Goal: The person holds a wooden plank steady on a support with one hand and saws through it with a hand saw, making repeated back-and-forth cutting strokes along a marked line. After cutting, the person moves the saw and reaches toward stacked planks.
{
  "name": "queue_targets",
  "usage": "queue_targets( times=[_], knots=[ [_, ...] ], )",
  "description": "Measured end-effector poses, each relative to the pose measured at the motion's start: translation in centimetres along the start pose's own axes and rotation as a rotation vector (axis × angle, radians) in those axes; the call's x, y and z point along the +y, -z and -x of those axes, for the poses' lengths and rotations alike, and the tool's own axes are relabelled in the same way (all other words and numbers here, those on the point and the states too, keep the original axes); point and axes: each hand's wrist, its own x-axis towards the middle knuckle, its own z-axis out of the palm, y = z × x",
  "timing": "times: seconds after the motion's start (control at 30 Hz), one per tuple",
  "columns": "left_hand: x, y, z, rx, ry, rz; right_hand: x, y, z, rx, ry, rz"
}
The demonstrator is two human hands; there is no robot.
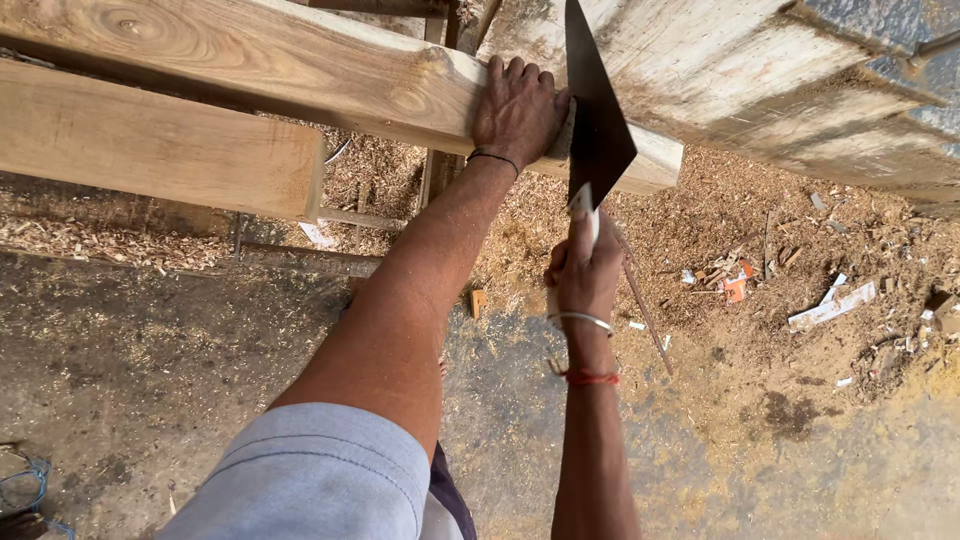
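Head view: left hand (517, 107) lies spread, palm down, pressing on the beam (300, 70) near its cut end. Right hand (582, 272) is clenched around the handle of the saw (597, 120), whose dark blade stands upright across the beam, touching the left hand's thumb side, above sawdust-covered ground (760, 330).

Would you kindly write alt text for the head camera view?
A person's left hand presses on a pale wooden beam while the right hand grips a dark handsaw set against its end. Sawdust and scraps cover the ground below.
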Motion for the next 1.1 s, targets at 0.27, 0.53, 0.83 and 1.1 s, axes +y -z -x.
queue_targets(
  times=[0.27,0.53,0.83,1.1],
  knots=[
    [0.4,-0.5,-0.4,0.153,-0.023,-0.032,2.0,6.2,23.4,0.197,-0.383,-0.246],
    [0.0,0.4,0.3,0.1,-0.017,-0.035,1.9,-0.3,-1.1,-0.038,0.063,-0.039],
    [0.3,0.4,-0.2,0.147,-0.009,-0.025,8.1,2.2,25.2,0.189,-0.274,-0.318],
    [0.1,0.3,0.2,0.103,-0.019,-0.035,3.7,0.1,0.0,-0.016,0.025,-0.049]
  ],
)
